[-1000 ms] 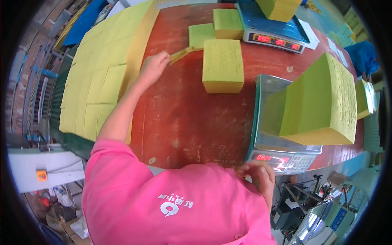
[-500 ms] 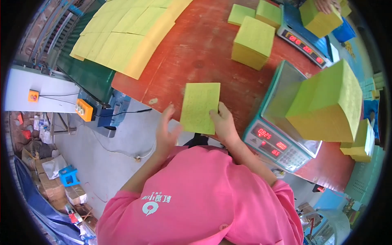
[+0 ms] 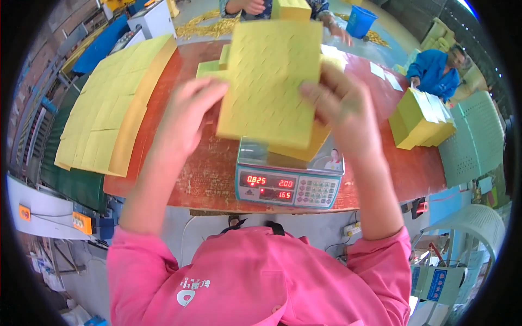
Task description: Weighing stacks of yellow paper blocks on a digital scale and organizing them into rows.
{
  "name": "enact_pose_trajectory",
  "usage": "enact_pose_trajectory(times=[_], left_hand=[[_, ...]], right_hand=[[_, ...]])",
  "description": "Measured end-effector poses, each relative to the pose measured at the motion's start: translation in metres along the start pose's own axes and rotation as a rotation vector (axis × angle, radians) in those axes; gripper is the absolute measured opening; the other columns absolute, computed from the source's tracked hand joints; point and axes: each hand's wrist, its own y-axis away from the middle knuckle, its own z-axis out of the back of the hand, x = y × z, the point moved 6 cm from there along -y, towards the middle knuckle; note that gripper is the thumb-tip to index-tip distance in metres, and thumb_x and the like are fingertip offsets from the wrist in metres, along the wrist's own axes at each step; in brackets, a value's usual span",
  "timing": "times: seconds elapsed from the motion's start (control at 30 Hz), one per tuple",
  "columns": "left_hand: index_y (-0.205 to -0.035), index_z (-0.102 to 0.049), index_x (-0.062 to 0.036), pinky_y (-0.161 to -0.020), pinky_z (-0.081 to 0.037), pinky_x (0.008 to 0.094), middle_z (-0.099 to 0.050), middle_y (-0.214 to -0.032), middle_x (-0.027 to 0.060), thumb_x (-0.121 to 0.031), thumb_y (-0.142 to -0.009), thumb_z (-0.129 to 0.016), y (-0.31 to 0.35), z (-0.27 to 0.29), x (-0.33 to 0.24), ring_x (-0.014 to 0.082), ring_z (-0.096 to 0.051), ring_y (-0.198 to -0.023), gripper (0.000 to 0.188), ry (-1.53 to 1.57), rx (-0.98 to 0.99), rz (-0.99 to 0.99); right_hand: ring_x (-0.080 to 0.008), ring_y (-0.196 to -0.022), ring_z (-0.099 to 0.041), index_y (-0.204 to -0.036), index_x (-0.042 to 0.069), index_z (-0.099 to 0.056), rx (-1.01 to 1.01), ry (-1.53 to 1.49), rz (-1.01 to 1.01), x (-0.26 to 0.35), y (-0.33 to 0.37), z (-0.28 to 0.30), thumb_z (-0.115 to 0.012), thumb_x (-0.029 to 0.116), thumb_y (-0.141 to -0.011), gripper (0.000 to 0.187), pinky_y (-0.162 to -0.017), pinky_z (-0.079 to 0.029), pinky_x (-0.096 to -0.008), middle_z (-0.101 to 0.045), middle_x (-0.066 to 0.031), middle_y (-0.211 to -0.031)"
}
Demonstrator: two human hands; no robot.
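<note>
A thin sheaf of yellow paper [image 3: 266,87], dotted with rows of small slits, is raised over the scale. My right hand [image 3: 345,106] grips its right edge, thumb on the front face. My left hand [image 3: 187,111], somewhat blurred, pinches its left edge with closed fingers. Beneath is a digital scale [image 3: 272,196] with lit red digits and a keypad. A yellow paper stack [image 3: 302,154] rests on its pan, mostly hidden behind the sheaf.
Yellow paper piles [image 3: 103,108] cover the left of the red table [image 3: 212,176]. At right stands another paper stack [image 3: 416,122], near a co-worker in blue [image 3: 435,73]. Another person's hand [image 3: 253,6] shows at the far side, left of a blue bin [image 3: 361,22].
My view has turned right toward the scale. The sheaf has risen from the table's front edge to above the scale. My left hand, formerly apart from it, now holds its left edge.
</note>
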Motion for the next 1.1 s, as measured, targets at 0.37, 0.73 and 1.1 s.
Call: enact_pose_trajectory(times=[0.37,0.73,1.1], left_hand=[[-0.078,-0.062,-0.0097,-0.042,-0.042,0.0206,-0.062,-0.067,0.0015,-0.027,-0.088,-0.064,-0.103,-0.084,0.028,0.0092,-0.058,-0.050,0.020,-0.302,0.413,0.142],[-0.073,-0.056,-0.0121,-0.043,-0.037,0.0202,-0.059,-0.063,0.0001,-0.027,-0.091,-0.061,-0.092,-0.082,0.035,0.0079,-0.053,-0.047,0.024,-0.358,0.448,0.138],[-0.072,-0.052,-0.0116,-0.045,-0.039,0.0224,-0.051,-0.062,-0.0029,-0.026,-0.096,-0.056,-0.087,-0.090,0.044,0.0069,-0.050,-0.053,0.028,-0.372,0.363,-0.008]], right_hand=[[-0.0132,-0.070,-0.064,-0.136,-0.007,-0.045,-0.237,-0.004,-0.090,-0.061,-0.051,0.078,-0.074,0.009,-0.080,0.064,-0.058,-0.050,-0.0256,-0.067,-0.0105,-0.087],[-0.0103,-0.069,-0.062,-0.131,-0.003,-0.053,-0.311,0.219,-0.063,-0.077,-0.034,0.081,-0.073,0.013,-0.082,0.056,-0.064,-0.051,-0.0275,-0.066,-0.0066,-0.073],[-0.0096,-0.064,-0.058,-0.126,-0.001,-0.059,-0.398,0.359,0.031,-0.085,-0.028,0.083,-0.072,0.016,-0.083,0.048,-0.064,-0.050,-0.0271,-0.065,-0.0041,-0.072]])
